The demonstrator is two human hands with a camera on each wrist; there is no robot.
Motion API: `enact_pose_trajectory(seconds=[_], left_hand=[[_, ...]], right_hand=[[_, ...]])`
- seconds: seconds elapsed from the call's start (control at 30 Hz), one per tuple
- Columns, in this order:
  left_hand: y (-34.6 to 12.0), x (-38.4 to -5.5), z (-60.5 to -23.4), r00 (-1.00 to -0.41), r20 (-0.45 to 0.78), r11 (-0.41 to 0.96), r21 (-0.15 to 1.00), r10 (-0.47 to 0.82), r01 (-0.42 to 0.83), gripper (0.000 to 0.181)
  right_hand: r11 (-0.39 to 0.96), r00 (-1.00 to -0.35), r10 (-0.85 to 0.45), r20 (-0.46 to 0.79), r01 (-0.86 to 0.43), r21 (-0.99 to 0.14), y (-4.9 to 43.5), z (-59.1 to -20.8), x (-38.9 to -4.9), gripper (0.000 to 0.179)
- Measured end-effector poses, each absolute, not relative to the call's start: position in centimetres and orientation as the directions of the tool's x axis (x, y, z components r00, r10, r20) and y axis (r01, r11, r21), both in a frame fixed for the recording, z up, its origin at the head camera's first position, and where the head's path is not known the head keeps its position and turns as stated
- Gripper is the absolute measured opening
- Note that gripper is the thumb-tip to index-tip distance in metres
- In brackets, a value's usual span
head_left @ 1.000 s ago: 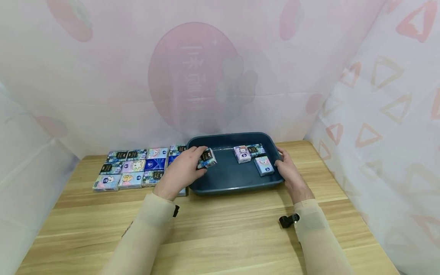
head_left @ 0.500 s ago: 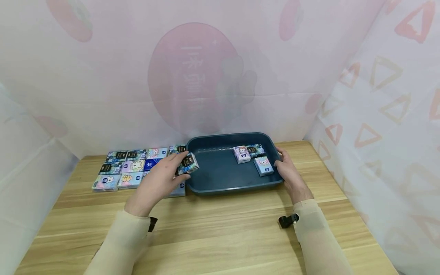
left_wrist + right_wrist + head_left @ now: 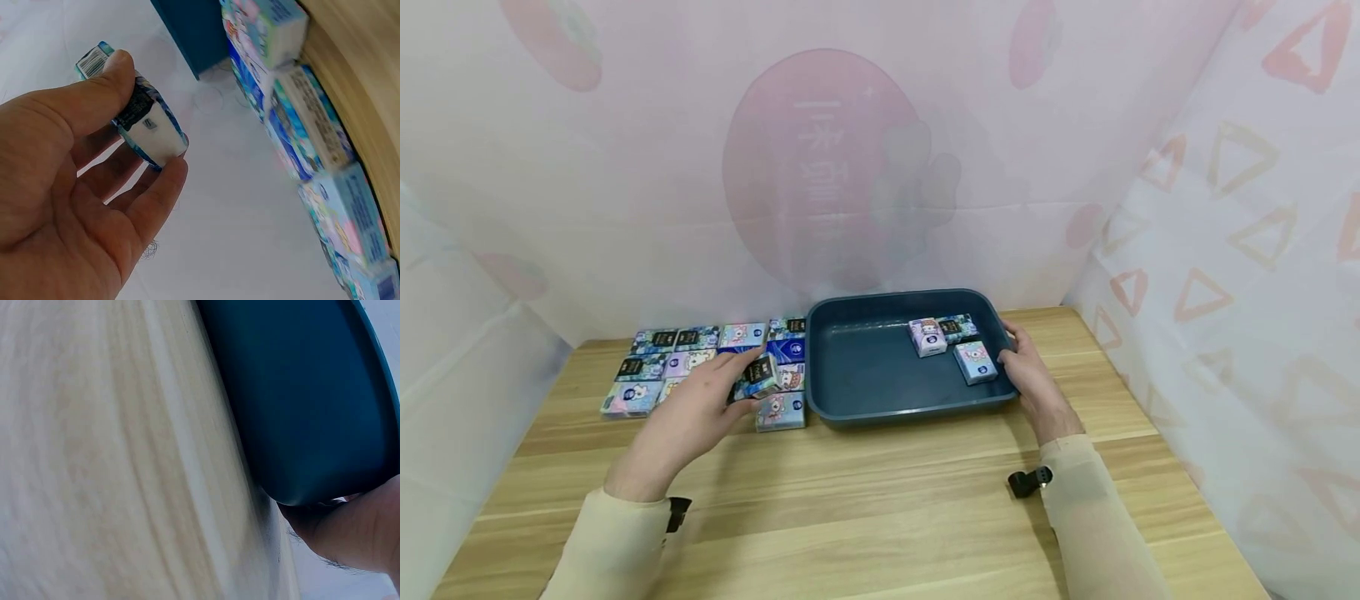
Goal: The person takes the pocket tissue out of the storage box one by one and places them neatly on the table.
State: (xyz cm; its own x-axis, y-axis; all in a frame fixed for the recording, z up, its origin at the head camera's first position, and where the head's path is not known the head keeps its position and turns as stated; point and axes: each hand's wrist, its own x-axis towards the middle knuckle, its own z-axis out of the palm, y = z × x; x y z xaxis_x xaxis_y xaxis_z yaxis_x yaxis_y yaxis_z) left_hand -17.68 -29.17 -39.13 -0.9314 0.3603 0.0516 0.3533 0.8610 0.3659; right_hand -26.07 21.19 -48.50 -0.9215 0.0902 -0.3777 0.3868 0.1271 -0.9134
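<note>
My left hand [image 3: 688,412] pinches a dark floral tissue pack [image 3: 760,377] between thumb and fingers, slightly tilted, over the packs left of the tray. In the left wrist view the pack's white end [image 3: 156,134] and barcode show, with the thumb on one side and the fingers on the other. My right hand [image 3: 1036,383] grips the right end of a dark teal tray [image 3: 868,367], thumb at the rim. In the right wrist view the tray's outer wall [image 3: 300,400] hides most of the fingers. Inside the tray lie a purple pack [image 3: 928,337], a dark floral pack [image 3: 957,328] and a light-blue pack [image 3: 976,363].
Rows of tissue packs lie flat left of the tray, among them a dark floral one [image 3: 642,367], a pastel one [image 3: 632,398] and a light-blue one [image 3: 781,412] by the tray's edge. A patterned cloth [image 3: 655,208] hangs behind the wooden table [image 3: 880,508].
My left hand has moved left with the dark floral pack, from over the tray to over the rows of packs. My right hand and the tray have stayed put.
</note>
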Motion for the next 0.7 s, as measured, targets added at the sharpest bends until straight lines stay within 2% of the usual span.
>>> enact_pose_trajectory(seconds=[0.7], left_hand=[[-33.3,-17.4,-40.5,-0.913,-0.068,0.878,0.311,0.403,0.364,0.068]], right_hand=[[0.128,-0.917,0.088,-0.388,0.397,-0.909,21.2,-48.5,-26.1,0.080]])
